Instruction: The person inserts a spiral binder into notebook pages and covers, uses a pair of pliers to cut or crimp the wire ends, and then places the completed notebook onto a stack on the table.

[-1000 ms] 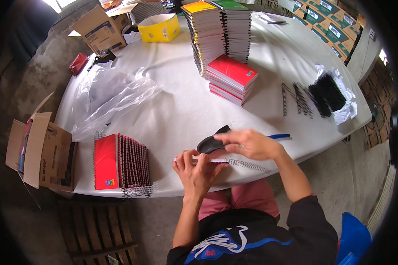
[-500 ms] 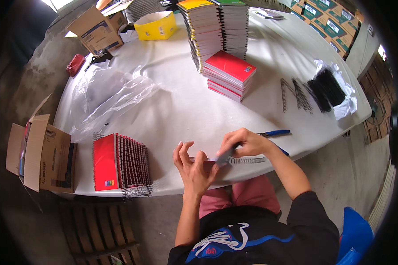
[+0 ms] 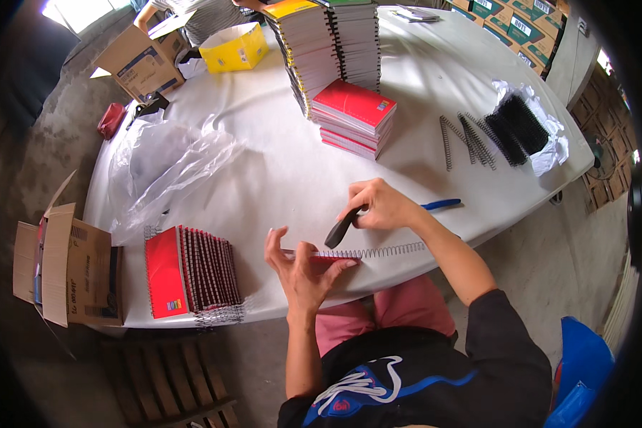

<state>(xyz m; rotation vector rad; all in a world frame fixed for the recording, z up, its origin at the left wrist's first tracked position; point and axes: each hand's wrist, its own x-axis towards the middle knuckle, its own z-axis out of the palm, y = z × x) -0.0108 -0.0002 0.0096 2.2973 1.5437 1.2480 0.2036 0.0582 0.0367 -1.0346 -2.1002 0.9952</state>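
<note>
At the surface's (image 3: 278, 171) near edge, the left hand (image 3: 303, 267) steadies a red notebook (image 3: 324, 259), fingers spread, while the right hand (image 3: 378, 205) grips blue-handled pliers (image 3: 342, 228) at its wire spiral (image 3: 378, 251); crimping cleanly likely needs the coil held firm.

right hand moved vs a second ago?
Yes, slightly. The right hand with its black-handled tool has shifted away from the table's near edge, toward the red notebook stack, while the blue pen stayed beside it.

left hand (image 3: 303, 267) open, fingers spread, palm up; right hand (image 3: 378, 205) curled closed, forearm angled in.
</note>
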